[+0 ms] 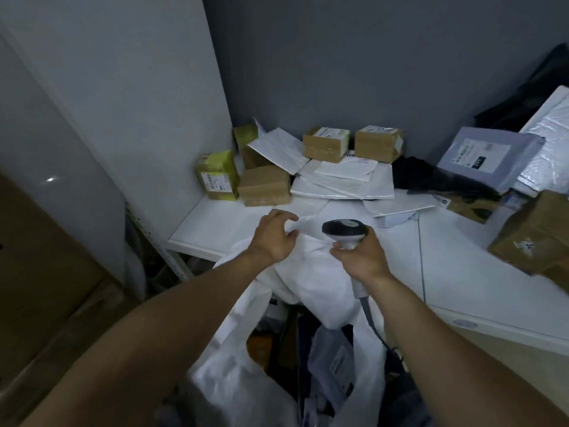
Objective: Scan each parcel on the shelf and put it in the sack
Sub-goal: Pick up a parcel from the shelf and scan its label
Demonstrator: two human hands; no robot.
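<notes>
My right hand [361,257] grips the handle of a barcode scanner [344,231], its dark head pointing away from me over the shelf. My left hand [274,237] hovers with fingers loosely spread just above the white sack's [308,282] upper edge, which lies draped over the white shelf's [215,229] front edge. The sack's open mouth hangs below, with a grey mailer [334,362] and other parcels inside. On the shelf at the back lie brown boxes [264,186], a yellow-taped box [217,175] and flat white mailers [341,180].
Two labelled brown boxes [326,144] stand against the grey back wall. A purple-grey mailer [489,155], black bags [431,177] and a large brown box [535,229] crowd the right side. The scanner's cable [421,257] runs across the shelf. Cardboard cartons [46,272] stand at left.
</notes>
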